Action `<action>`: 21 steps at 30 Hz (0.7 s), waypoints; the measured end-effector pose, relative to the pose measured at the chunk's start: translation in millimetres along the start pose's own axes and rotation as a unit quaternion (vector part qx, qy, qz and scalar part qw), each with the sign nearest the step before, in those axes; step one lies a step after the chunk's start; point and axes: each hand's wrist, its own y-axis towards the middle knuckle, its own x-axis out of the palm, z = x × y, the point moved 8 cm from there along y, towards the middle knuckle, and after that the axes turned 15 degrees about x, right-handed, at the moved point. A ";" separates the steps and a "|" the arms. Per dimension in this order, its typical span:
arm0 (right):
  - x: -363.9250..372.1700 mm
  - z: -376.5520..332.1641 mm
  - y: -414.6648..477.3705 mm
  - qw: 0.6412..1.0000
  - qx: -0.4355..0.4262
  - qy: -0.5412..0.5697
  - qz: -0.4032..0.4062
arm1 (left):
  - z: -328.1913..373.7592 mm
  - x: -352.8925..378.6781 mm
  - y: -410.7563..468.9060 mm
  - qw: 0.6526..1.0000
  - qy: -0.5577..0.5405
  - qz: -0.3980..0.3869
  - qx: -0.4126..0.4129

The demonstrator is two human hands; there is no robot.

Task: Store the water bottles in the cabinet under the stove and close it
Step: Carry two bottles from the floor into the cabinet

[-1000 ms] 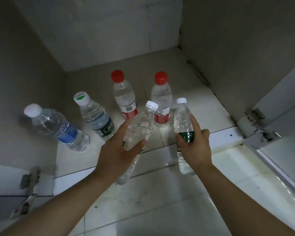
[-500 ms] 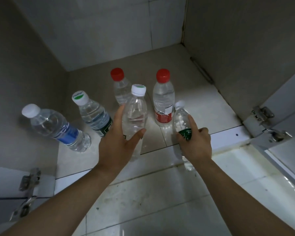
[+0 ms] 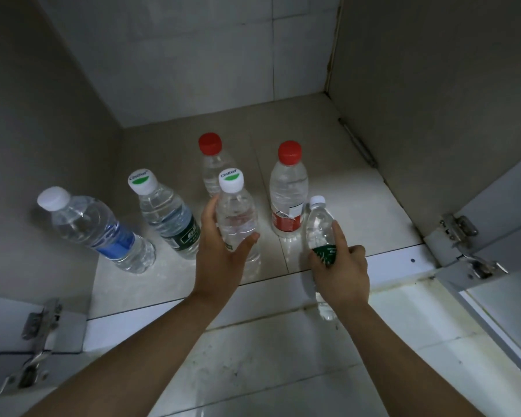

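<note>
Reaching into an open, tiled cabinet [image 3: 328, 164], a person holds one bottle in each hand. The left hand [image 3: 220, 254] is partly closed around a clear plastic water bottle with a white, green-marked cap [image 3: 236, 218], thumb on one side and fingers on the other; its base sits at or just above the cabinet floor, near the front edge. The right hand [image 3: 340, 269] is closed firmly around a smaller clear bottle with a white cap and dark green label [image 3: 319, 227], tilted and not yet over the sill. Beyond the left hand stand two clear red-capped bottles [image 3: 289, 194]. Further to that hand's left stand a white-capped, dark-labelled bottle [image 3: 166, 212] and a white-capped, blue-labelled bottle [image 3: 94, 227]. The placing step appears nearly done for the left bottle. Next, that hand likely needs to let go, and the right bottle must be carried forward, stood upright beside the red-capped ones, before the open doors [image 3: 494, 236] are shut.
</note>
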 end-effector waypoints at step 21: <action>-46.8 -26.2 -10.4 0.981 -0.105 0.161 -0.011 | -46.3 -19.1 -73.3 0.847 0.394 -0.357 -0.021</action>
